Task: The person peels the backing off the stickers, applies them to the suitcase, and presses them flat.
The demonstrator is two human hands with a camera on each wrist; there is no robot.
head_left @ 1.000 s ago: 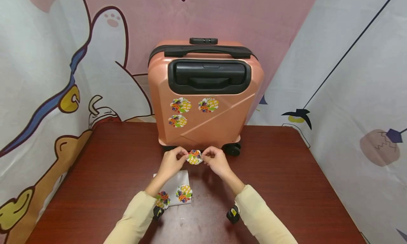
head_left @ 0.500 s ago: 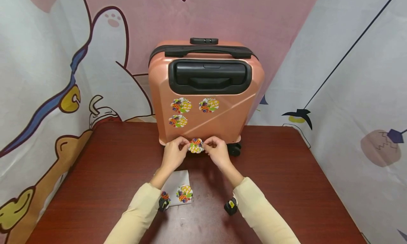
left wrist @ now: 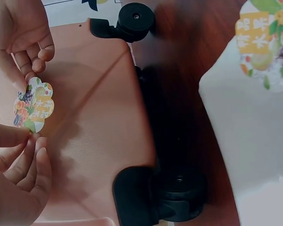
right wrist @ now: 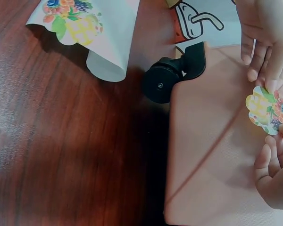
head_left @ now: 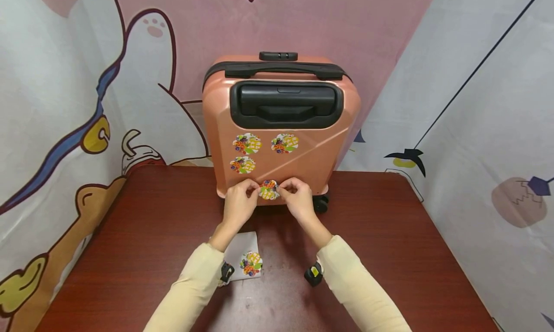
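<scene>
Reddish-brown worktop (head_left: pixel 389 250), cartoon-printed cloth (head_left: pixel 303 24) at twelve o'clock. Apparent step: laying sticker (head_left: pixel 269 190) onto salmon suitcase (head_left: pixel 303 163). Best done squared by eye, then pressed from middle outward against bubbles, finishing at edges. Left grip (head_left: pixel 239 202) pinching nine-o'clock edge, right grip (head_left: pixel 299 199) pinching three-o'clock edge. Sticker at six o'clock on suitcase face; contact not tellable. Scalloped outline, white rim; printed with yellow panel, green leaves, red-orange and purple fruit. Like stickers (head_left: pixel 247 143) at ten, eleven, one o'clock from it.
</scene>
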